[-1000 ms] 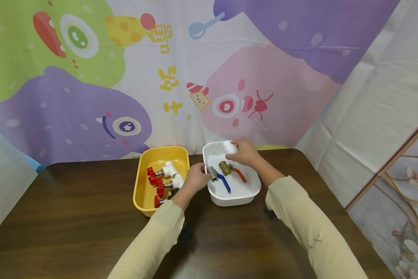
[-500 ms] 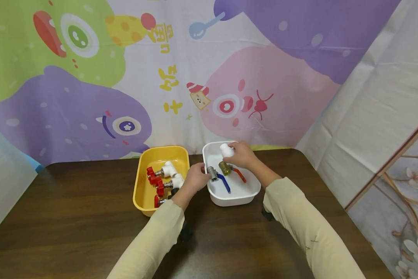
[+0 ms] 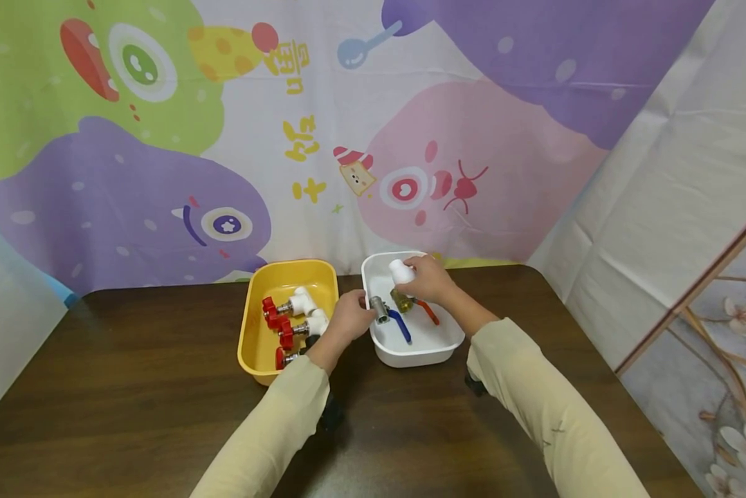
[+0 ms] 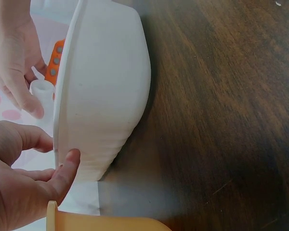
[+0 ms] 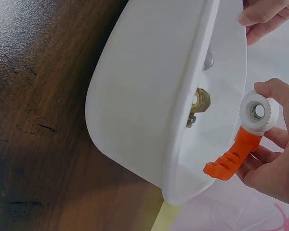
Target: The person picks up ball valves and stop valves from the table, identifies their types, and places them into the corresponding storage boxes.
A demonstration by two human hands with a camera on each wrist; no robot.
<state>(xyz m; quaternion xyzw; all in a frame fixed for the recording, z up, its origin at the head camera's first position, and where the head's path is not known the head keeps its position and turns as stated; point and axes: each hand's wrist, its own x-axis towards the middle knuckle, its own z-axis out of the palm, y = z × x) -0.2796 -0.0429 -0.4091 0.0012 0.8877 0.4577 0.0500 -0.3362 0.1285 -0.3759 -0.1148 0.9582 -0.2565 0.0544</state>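
Over the back of a white plastic tub (image 3: pixel 432 351), my right hand (image 3: pixel 434 280) grips a white plastic ball valve (image 3: pixel 401 270). The right wrist view shows its orange lever (image 5: pixel 231 156) hanging below the round white opening. Beneath it in the tub lie a brass ball valve (image 3: pixel 401 301) with an orange-red lever and a silver ball valve (image 3: pixel 379 310) with a blue lever. My left hand (image 3: pixel 348 317) pinches the tub's left rim; in the left wrist view its thumb and fingers (image 4: pixel 65 175) lie on either side of the wall.
A yellow tub (image 3: pixel 251 339) stands to the left, holding several valves (image 3: pixel 313 323) with red handles and white bodies; my left forearm partly covers it. Both tubs sit at the back of a dark wooden table (image 3: pixel 136 387), against a cartoon-printed cloth (image 3: pixel 491 173).
My right hand has moved the white valve a little left and down, closer over the brass valve. The left hand has stayed on the rim.
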